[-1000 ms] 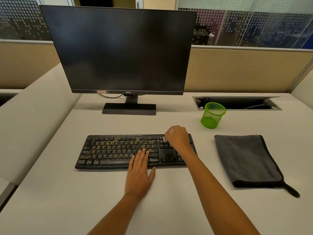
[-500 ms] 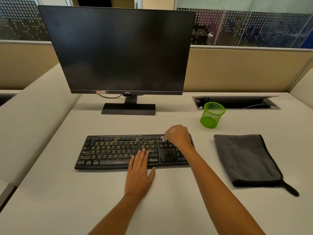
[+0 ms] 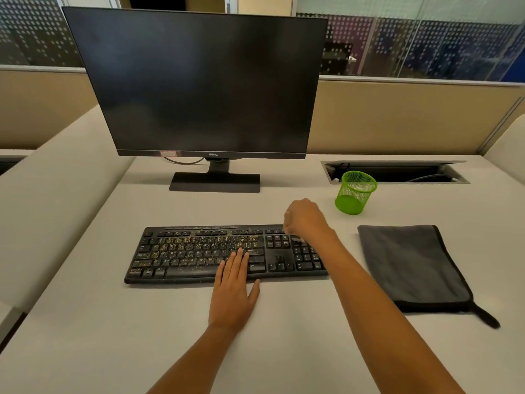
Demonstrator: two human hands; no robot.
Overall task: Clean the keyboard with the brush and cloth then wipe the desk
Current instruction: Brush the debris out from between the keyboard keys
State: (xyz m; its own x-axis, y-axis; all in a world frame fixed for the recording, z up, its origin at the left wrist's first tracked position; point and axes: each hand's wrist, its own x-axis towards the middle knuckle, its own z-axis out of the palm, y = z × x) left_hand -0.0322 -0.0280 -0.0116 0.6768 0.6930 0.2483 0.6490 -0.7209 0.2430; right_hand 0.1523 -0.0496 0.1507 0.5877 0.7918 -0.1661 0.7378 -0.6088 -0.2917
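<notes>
The left hand (image 3: pixel 233 294) is laid flat across the front edge of the black keyboard (image 3: pixel 184 257), with the fingers straight and together on the lower keys and the palm on the desk (image 3: pixel 85 336). The right hand (image 3: pixel 305 220) is held over the keyboard's far right corner, above the number pad, its fingers curled tightly round a small brush (image 3: pixel 298 239). Only a pale sliver of the brush is seen under the fist, and its handle is hidden. The main key block is dusted with yellowish specks. A folded grey cloth (image 3: pixel 412 265) is seen lying on the desk to the right, apart from the keyboard. A green mesh cup (image 3: pixel 355 194) is set behind the cloth, and a dark monitor (image 3: pixel 199 81) beyond the keyboard.
</notes>
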